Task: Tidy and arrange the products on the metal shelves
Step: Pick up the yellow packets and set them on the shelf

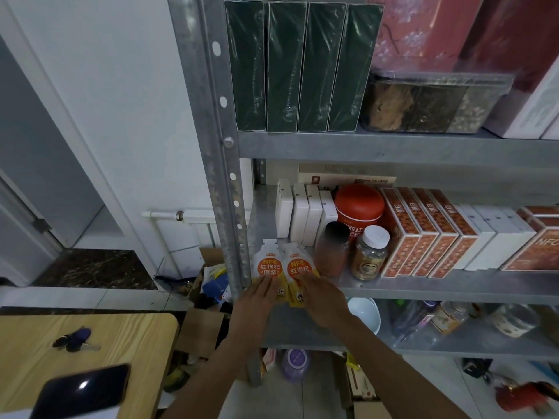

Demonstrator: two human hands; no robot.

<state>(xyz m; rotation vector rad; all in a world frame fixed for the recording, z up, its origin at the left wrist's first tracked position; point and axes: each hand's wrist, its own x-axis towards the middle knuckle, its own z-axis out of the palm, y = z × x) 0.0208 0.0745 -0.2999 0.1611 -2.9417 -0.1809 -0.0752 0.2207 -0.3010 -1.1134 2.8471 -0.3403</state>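
Two orange-and-yellow pouches, the left pouch (266, 266) and the right pouch (299, 264), sit side by side and touching at the front left corner of the middle shelf (423, 286), just beside the metal upright (230, 207). The left hand (259, 294) lies on the left pouch and the right hand (321, 297) on the right pouch. Each grip is wide, with the fingers straight over the packet. A black-lidded jar (332, 252) and a white-lidded jar (370, 255) stand just to the right. A phone (81, 391) lies on the wooden worktop (121, 334).
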